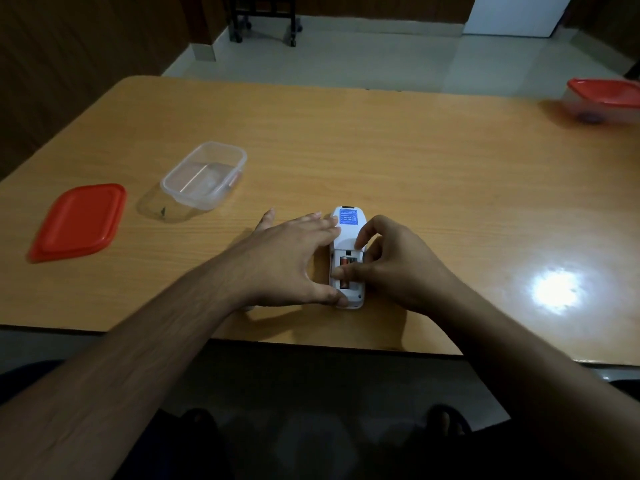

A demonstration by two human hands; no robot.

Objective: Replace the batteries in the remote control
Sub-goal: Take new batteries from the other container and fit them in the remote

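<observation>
A white remote control [348, 230] lies face down near the table's front edge, blue label at its far end. Its battery compartment is uncovered and a copper-coloured battery [345, 262] shows inside. My left hand [291, 258] clasps the remote's left side, fingers along its edge and thumb at the near corner. My right hand [388, 265] rests on the right side, thumb pressing across the battery and index finger on the compartment's far rim. I cannot see a battery cover.
The wooden table [381, 161] carries an open clear plastic box [204, 174] and its red lid [79, 221] at the left. Another clear box with a red lid [604, 102] stands at the far right edge. A light glare marks the right.
</observation>
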